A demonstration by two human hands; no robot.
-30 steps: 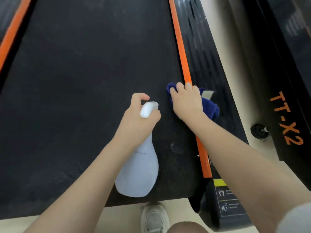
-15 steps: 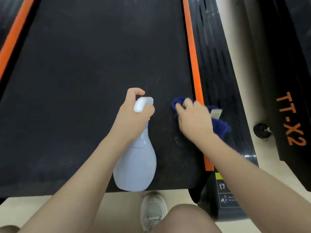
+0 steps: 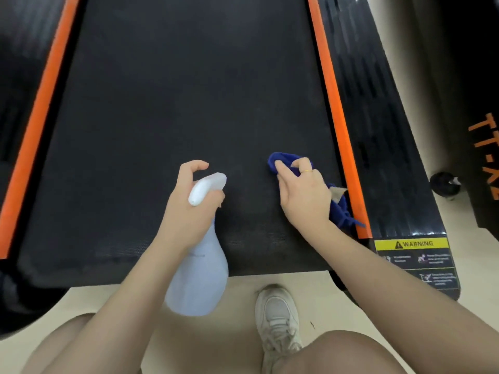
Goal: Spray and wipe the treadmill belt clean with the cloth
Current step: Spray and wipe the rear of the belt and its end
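Note:
The black treadmill belt (image 3: 175,109) fills the upper view between two orange side strips. My left hand (image 3: 193,203) grips the neck of a pale blue spray bottle (image 3: 198,282) with a white nozzle, held over the belt's near end, forefinger curled above the nozzle. My right hand (image 3: 303,197) holds a crumpled dark blue cloth (image 3: 282,161) down on the belt near the right orange strip (image 3: 334,114). Part of the cloth, with a pale tag, sticks out behind the hand at the strip.
A black side rail (image 3: 383,147) with a yellow warning label (image 3: 411,244) runs along the right. A second machine with orange lettering (image 3: 486,136) stands further right, beside a small black wheel (image 3: 444,182). My white shoe (image 3: 276,322) and knees are on the cream floor below the belt's end.
My right hand has drawn the cloth back and leftward, off the orange strip onto the belt, and its fingers now bunch the cloth. The view has pulled back, showing more floor.

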